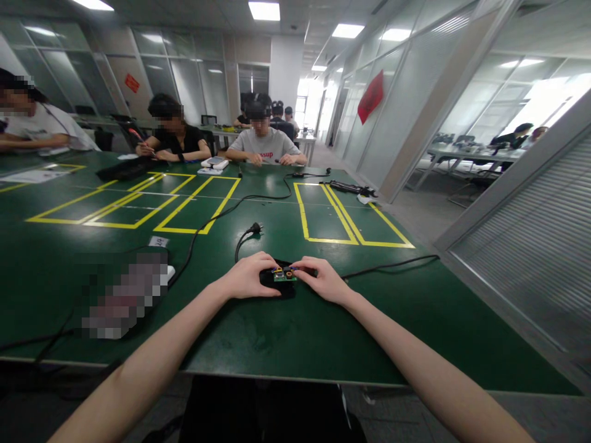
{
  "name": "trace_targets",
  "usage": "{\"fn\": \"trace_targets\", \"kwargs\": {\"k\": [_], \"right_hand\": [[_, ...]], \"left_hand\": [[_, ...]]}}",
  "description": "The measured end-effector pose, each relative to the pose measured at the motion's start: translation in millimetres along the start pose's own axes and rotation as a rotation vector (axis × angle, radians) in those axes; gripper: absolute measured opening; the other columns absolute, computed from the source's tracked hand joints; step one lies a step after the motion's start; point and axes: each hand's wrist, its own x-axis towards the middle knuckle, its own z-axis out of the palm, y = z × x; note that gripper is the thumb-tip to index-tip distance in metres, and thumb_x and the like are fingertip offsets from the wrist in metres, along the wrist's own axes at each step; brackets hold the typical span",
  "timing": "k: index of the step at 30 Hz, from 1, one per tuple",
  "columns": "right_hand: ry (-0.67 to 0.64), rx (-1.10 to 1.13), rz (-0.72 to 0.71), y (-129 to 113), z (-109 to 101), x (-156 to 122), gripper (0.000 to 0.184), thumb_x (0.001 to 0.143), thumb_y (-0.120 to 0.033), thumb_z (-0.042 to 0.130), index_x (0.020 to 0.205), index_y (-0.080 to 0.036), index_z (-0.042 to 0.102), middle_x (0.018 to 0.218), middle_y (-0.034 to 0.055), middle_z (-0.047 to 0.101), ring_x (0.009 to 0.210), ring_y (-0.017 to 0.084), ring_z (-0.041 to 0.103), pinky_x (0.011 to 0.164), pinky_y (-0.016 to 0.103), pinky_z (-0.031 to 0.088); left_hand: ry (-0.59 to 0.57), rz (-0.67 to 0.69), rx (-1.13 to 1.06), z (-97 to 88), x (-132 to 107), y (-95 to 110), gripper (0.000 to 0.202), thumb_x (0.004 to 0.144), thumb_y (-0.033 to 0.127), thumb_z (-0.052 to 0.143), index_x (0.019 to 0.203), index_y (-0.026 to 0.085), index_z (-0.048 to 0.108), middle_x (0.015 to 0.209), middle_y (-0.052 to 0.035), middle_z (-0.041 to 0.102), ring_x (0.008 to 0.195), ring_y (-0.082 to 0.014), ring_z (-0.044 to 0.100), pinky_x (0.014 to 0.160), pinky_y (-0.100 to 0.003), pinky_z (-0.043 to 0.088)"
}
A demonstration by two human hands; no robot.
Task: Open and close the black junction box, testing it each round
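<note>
On the green table [295, 344], left side: pixelated object [127, 289], any print hidden; white label [158, 242] near it, marks too small to read. Next, left hand [247, 277], thumb and fingers parted at the circuit board [279, 277]'s left end; can't tell how firm. Across the table, grey shirt [249, 143], red letters "ssup" readable. Board sits between both hands, over a black piece [287, 291]. Right hand [323, 282], fingertips narrow at board's right end; can't tell if pinching.
</note>
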Motion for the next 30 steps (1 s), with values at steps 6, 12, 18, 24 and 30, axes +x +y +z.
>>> {"fn": "trace_targets", "kwargs": {"k": [6,12,18,24,30], "right_hand": [[-0.006,-0.111,-0.008,2.2,6.0,0.5,0.017,0.098,-0.029,0.064,0.102,-0.019,0.078,0.082,0.0031,0.068,0.072,0.016,0.062,0.067,0.028,0.046],[0.046,-0.201,-0.032,1.1,9.9,-0.4,0.012,0.094,-0.024,0.068,0.099,-0.02,0.078,0.082,0.003,0.071,0.071,0.015,0.063,0.066,0.027,0.046],[0.086,-0.255,0.018,4.3,15.8,1.3,0.01,0.094,-0.026,0.068,0.097,-0.022,0.077,0.089,0.004,0.075,0.079,0.018,0.069,0.071,0.028,0.05],[0.141,-0.314,0.088,3.5,20.5,6.1,0.014,0.092,-0.025,0.07,0.105,-0.023,0.075,0.091,0.004,0.076,0.08,0.019,0.07,0.071,0.029,0.053],[0.139,-0.316,0.069,6.0,21.2,8.5,0.013,0.096,-0.021,0.065,0.106,-0.023,0.074,0.1,0.0061,0.076,0.092,0.022,0.072,0.081,0.033,0.055]], "left_hand": [[-0.013,-0.003,0.024,4.5,2.5,2.9,0.061,0.07,0.053,0.09,0.118,0.022,0.073,0.12,-0.0096,0.071,0.109,-0.027,0.067,0.095,-0.036,0.053],[0.052,-0.053,0.084,12.0,4.0,4.5,0.047,0.082,0.045,0.081,0.122,0.023,0.071,0.126,-0.0085,0.072,0.118,-0.0272,0.066,0.104,-0.038,0.052],[0.045,-0.051,0.089,12.6,3.8,4.2,0.052,0.082,0.047,0.081,0.126,0.021,0.071,0.13,-0.0106,0.071,0.121,-0.0291,0.064,0.108,-0.042,0.05],[0.093,-0.069,0.067,16.2,6.8,3.4,0.04,0.085,0.039,0.079,0.12,0.022,0.073,0.117,-0.0086,0.075,0.111,-0.0265,0.067,0.098,-0.038,0.054],[0.194,-0.084,0.03,19.0,12.3,-3.1,0.031,0.084,0.036,0.081,0.111,0.021,0.076,0.108,-0.0079,0.076,0.108,-0.0263,0.067,0.096,-0.038,0.054]]}}
